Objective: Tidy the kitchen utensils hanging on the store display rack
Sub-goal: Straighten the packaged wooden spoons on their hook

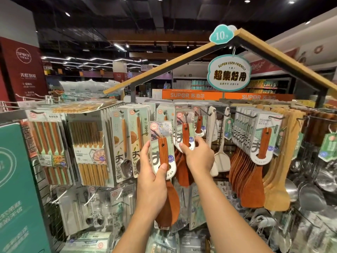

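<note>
Rice spoon (165,157) gripped by left hand (152,172); right hand (197,155) pinches hanging spoon cards (185,133) beside white spatulas (221,157).

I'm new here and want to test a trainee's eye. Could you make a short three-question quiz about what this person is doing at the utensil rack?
1. True or false: the left hand grips a carded wooden rice spoon off its hook.
2. What does the right hand touch: A the hanging rice spoons, B the chopstick packs, C the white spatula?
3. What number is on the cloud-shaped price sign?

Key: 1 true; 2 A; 3 10.9
</note>
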